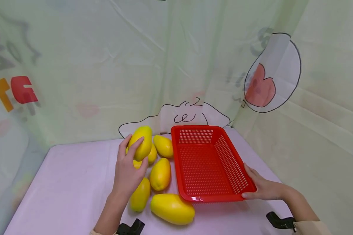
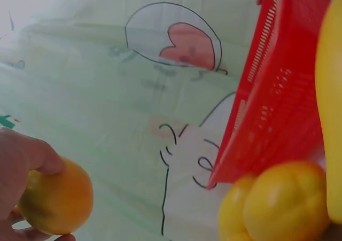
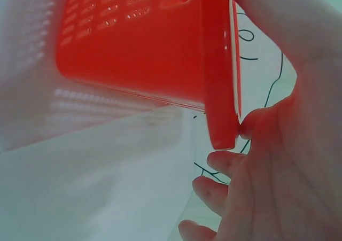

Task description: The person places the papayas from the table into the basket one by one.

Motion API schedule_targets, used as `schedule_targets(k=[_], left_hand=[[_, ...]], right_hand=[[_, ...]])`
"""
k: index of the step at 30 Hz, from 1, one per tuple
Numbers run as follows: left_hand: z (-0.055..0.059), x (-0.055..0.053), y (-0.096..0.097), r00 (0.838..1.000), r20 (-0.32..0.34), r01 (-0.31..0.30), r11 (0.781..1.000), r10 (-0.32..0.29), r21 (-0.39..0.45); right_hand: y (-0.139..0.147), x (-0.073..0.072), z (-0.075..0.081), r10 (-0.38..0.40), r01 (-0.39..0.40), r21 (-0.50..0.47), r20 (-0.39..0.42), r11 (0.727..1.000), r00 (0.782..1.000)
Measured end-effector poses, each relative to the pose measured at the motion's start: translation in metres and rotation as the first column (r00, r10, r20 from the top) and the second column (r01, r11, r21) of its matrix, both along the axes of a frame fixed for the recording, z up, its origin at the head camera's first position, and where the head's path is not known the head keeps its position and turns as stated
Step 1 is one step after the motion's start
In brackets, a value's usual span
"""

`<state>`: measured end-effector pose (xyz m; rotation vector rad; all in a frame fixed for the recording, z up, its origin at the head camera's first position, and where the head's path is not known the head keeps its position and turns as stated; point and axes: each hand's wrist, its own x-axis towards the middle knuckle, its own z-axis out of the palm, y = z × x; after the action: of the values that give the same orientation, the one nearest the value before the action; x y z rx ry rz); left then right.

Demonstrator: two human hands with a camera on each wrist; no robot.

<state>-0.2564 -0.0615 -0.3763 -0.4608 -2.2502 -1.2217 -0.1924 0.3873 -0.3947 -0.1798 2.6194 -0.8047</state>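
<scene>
My left hand holds a yellow mango between thumb and fingers, above several other yellow fruits and left of the red plastic basket. In the left wrist view the held mango looks orange-green. At the basket's near right corner, my right hand grips the rim. The right wrist view shows the fingers beside that red rim. No fruit lies inside the basket. Left of it are a mango, another farther back, and a long yellow fruit near the front corner.
A pale lilac cloth covers the table. Behind it hangs a light green printed curtain, which continues along the right side. One more yellow fruit lies close to my left forearm. Black straps sit at both wrists.
</scene>
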Motion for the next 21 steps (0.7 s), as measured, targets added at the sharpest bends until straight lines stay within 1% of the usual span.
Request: schedule_targets(k=[4, 11, 15, 18, 21], left_hand=[[0.005, 0.001, 0.012, 1.0, 0.026, 0.016, 1.0, -0.016, 0.023], [0.003, 0.002, 0.027, 0.996, 0.078, 0.03, 0.999, -0.032, 0.03], [0.002, 0.001, 0.032, 0.996, 0.069, 0.058, 0.998, -0.059, 0.027], [0.001, 0.003, 0.036, 0.995, 0.067, 0.077, 0.997, -0.078, 0.024], [0.001, 0.006, 0.039, 0.992, 0.081, 0.095, 0.995, -0.096, 0.023]], right_hand=[[-0.002, 0.0, -0.003, -0.007, 0.007, -0.004, 0.017, 1.0, 1.0], [-0.004, 0.002, -0.006, -0.009, 0.01, -0.02, 0.033, 1.0, 0.999], [-0.005, 0.002, -0.007, -0.004, 0.004, -0.023, 0.028, 1.0, 1.0], [-0.004, 0.002, -0.005, -0.003, 0.004, -0.029, 0.032, 1.0, 0.999], [-0.002, 0.003, -0.003, 0.0, 0.002, -0.047, 0.04, 0.999, 0.999]])
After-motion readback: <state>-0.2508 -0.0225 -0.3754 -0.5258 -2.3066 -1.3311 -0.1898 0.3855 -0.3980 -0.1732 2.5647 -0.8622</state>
